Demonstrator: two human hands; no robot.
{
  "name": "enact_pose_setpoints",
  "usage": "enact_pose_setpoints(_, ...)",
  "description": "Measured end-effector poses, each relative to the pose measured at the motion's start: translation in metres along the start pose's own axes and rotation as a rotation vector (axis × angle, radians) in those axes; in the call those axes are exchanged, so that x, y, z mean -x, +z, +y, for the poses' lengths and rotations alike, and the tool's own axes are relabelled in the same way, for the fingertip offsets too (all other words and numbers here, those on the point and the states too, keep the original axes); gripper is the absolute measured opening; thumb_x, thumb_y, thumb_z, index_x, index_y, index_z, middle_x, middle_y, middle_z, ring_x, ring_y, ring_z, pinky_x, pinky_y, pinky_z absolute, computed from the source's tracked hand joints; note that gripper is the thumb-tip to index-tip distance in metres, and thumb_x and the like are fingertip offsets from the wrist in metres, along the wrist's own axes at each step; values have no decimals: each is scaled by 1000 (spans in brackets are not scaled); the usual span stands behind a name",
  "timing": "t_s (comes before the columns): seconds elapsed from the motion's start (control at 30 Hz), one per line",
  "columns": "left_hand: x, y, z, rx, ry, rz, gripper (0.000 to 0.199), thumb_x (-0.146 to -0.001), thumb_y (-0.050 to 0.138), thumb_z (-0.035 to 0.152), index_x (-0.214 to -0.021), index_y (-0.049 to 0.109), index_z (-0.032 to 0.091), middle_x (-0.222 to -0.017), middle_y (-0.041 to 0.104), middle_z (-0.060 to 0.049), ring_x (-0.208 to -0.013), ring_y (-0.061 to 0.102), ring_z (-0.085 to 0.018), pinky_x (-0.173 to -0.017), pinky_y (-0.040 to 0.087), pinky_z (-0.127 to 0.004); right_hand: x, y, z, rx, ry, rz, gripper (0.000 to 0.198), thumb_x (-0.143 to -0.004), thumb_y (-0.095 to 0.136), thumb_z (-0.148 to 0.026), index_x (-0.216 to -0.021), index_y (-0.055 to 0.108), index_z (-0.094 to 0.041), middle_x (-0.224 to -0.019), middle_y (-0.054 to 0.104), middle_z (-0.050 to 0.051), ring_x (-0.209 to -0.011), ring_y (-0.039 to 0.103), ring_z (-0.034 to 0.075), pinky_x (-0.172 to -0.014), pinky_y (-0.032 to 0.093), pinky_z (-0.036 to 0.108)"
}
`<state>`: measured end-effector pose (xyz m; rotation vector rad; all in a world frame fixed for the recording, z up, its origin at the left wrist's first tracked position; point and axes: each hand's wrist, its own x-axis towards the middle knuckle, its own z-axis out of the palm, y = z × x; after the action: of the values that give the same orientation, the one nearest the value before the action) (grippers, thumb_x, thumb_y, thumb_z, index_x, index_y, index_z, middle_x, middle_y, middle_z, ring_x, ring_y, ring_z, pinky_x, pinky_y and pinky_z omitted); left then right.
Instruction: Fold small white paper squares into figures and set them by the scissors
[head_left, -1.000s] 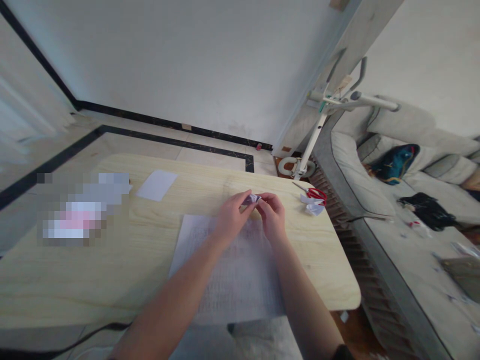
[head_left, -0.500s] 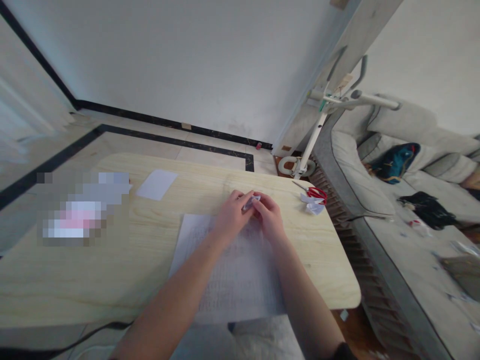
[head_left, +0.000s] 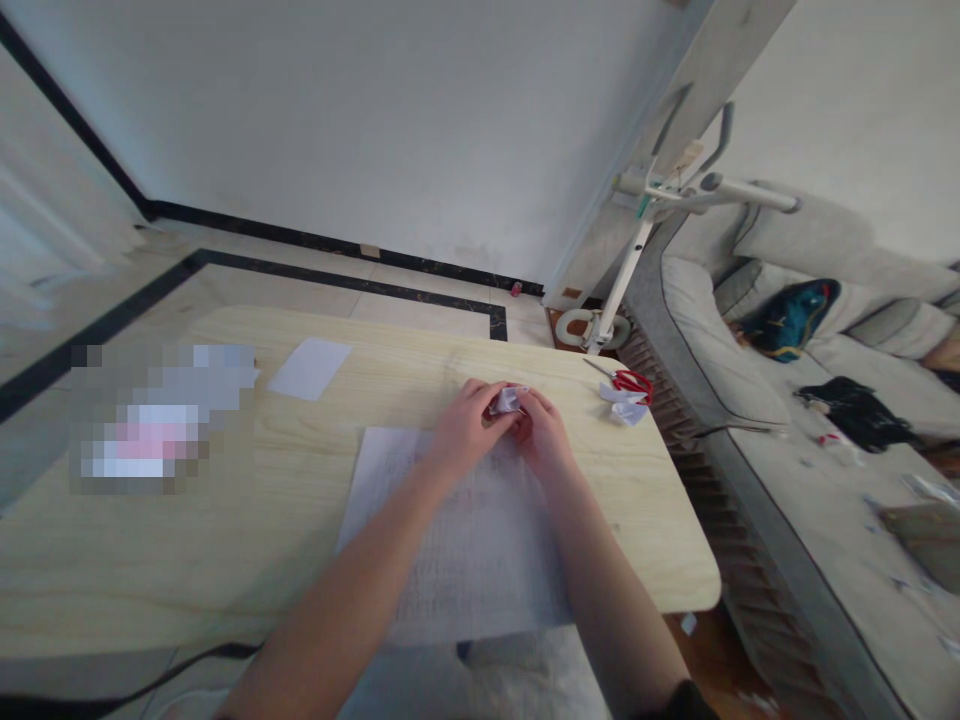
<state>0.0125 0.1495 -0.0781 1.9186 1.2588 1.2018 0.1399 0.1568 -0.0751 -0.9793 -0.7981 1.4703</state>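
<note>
A small folded piece of white paper point(head_left: 508, 400) is held between my two hands, above the far edge of a large printed sheet. My left hand point(head_left: 471, 422) grips it from the left with bent fingers. From the right, my right hand point(head_left: 545, 428) pinches its other side. Parts of the folded paper are hidden behind the fingers. Beneath my forearms the printed sheet point(head_left: 480, 560) lies flat on the table. To the right of my hands are red-handled scissors point(head_left: 632, 384), with crumpled white paper pieces point(head_left: 624, 408) against them.
The pale wooden table point(head_left: 300, 520) has a loose white sheet point(head_left: 310, 368) near its far edge. At the left a blurred-out patch point(head_left: 157, 430) hides some items. Beyond the right edge stand a grey sofa point(head_left: 750, 390) and white exercise equipment point(head_left: 630, 270).
My hands have shifted their fingers on the folded paper, and more of it shows now. My right hand has turned slightly and moved a little right. The scissors and sheets stay put.
</note>
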Motion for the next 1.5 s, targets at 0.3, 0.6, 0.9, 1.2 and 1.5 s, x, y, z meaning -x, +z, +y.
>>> enact_pose_setpoints(0.3,0,3,0,7,-11,39,35,-86,56,32,-119,55,20,-107,57,-7,-100,57,-18,-89,47,-32,0,0,2,27,-37,32,18,-71,70,-36,-81,68,-20,-80,70,1,-73,65,15,-69,52,28)
enact_pose_setpoints(0.6,0,-5,7,46,-182,4,35,-91,43,42,-110,61,19,-104,67,-7,-91,63,-19,-80,49,-31,0,1,4,253,-251,142,27,-72,68,-38,-93,67,-20,-87,71,4,-82,67,19,-80,54,37)
enact_pose_setpoints(0.9,-1,-3,4,176,-190,3,30,-90,44,36,-106,62,19,-98,69,-5,-76,63,-15,-72,49,-28,3,5,2,441,-373,158,31,-74,65,-34,-102,68,-19,-99,72,8,-92,67,22,-87,53,40)
enact_pose_setpoints(1.2,0,0,0,229,-182,18,29,-90,45,37,-106,61,18,-97,68,-5,-72,62,-14,-68,49,-26,6,4,2,501,-445,150,33,-75,64,-30,-106,66,-20,-105,70,9,-93,67,21,-85,53,37)
enact_pose_setpoints(1.5,-1,-1,2,301,-195,1,33,-91,45,39,-109,59,16,-95,67,-7,-66,61,-12,-65,50,-25,6,3,3,496,-457,159,30,-75,65,-30,-103,68,-22,-104,70,7,-91,66,21,-85,53,38)
